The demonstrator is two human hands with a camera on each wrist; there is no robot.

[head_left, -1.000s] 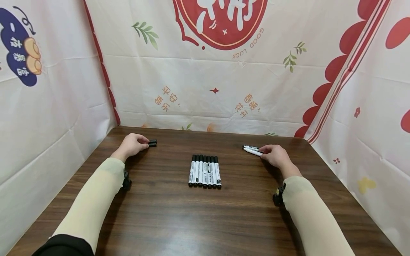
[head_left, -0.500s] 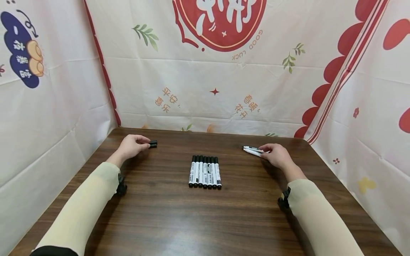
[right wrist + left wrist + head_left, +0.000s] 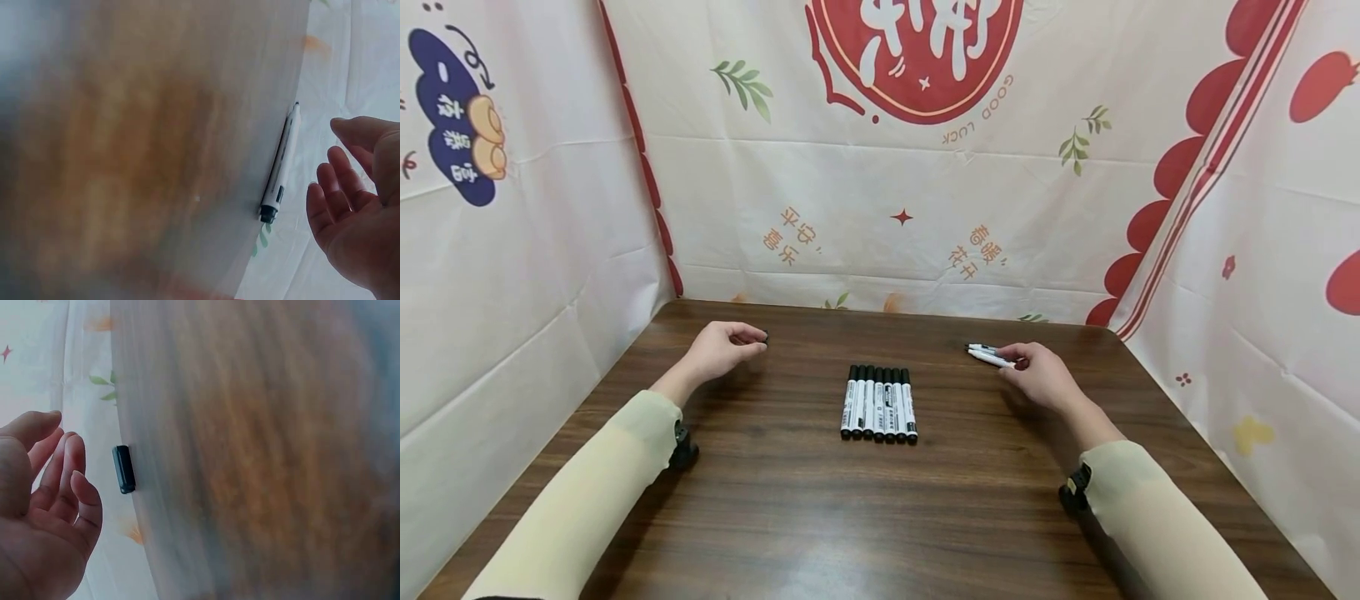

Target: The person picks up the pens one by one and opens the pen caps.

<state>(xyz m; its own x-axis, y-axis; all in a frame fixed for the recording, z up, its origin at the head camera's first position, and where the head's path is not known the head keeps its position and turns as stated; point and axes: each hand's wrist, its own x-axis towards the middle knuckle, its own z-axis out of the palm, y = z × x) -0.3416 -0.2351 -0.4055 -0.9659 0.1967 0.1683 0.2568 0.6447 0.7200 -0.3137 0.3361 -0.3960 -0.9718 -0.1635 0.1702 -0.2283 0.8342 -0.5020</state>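
At the far left of the table, my left hand [image 3: 717,350] has loosely bent fingers and holds nothing. Beside it in the left wrist view lies a black marker cap [image 3: 124,469], apart from the fingertips; in the head view the fingers mostly hide it. On the far right, two uncapped white markers [image 3: 988,357] lie side by side, their black tips pointing left. My right hand [image 3: 1037,372] is at their rear ends, and the right wrist view shows its relaxed fingers clear of the white marker [image 3: 282,162].
A row of several capped black-and-white markers [image 3: 880,404] lies mid-table, caps toward the back. The dark wooden table [image 3: 820,517] meets a printed cloth backdrop [image 3: 895,183] behind and at both sides. Small black cameras sit on both wrists.
My left hand has let go of the black caps and its fingers now cover them in the head view. My right hand has released the two markers and drawn slightly back.
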